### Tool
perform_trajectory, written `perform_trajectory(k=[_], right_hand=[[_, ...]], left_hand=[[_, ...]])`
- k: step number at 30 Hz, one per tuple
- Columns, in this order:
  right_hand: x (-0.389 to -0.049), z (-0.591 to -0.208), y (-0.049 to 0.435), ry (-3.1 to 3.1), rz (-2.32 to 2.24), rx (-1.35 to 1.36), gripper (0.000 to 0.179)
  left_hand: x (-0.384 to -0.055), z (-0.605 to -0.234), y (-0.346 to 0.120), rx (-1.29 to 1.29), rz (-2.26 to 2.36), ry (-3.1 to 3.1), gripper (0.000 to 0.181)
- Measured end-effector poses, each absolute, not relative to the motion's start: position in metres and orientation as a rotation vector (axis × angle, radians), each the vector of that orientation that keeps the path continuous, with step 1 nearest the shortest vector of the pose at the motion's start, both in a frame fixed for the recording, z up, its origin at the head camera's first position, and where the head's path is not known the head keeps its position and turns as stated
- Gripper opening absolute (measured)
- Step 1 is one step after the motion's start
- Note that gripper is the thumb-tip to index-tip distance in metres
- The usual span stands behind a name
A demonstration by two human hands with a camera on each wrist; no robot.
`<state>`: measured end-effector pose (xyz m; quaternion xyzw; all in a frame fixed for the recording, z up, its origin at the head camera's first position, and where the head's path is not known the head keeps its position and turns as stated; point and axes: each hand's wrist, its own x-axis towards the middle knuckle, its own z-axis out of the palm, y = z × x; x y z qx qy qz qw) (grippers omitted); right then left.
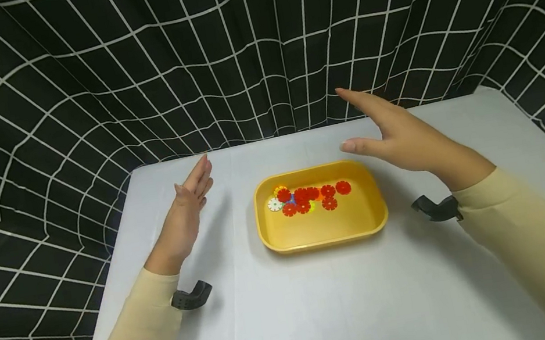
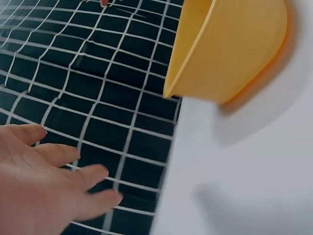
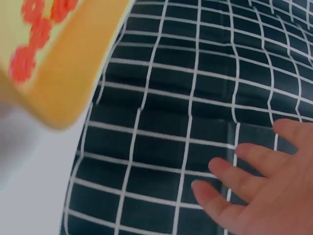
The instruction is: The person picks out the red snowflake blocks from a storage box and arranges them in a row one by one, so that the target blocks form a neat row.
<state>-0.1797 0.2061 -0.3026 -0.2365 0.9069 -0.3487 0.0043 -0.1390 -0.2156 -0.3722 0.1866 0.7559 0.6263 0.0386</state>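
A shallow yellow tray sits on the white table between my two hands. Inside lie several small notched discs, mostly red ones, with a white disc at the left and bits of yellow, blue and orange among them. To the tray's left my left hand is raised above the table, fingers extended, touching nothing. My right hand hovers beyond the tray's right back corner, thumb and fingers spread apart and holding nothing. Both wrist views show the fingers straight and apart from the tray.
The white tabletop carries the tray. A black curtain with a white grid hangs behind the table and along both sides. A dark wrist mount is on the left forearm, another wrist mount on the right.
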Motion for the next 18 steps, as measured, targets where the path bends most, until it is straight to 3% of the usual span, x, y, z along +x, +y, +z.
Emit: perform_trajectory(k=[5, 14, 18], right_hand=[[-0.180, -0.315, 0.196, 2.741, -1.322, -0.801, 0.086], [-0.181, -0.337, 0.175, 2.470, -1.599, -0.873, 0.082], [-0.183, -0.345, 0.166, 2.404, -1.653, -0.902, 0.081]], left_hand=[[-0.133, -0.395, -0.208, 0.440, 2.208, 1.993, 0.106], [-0.121, -0.425, -0.180, 0.339, 2.284, 1.800, 0.096], [-0.116, -0.436, -0.173, 0.328, 2.278, 1.769, 0.079]])
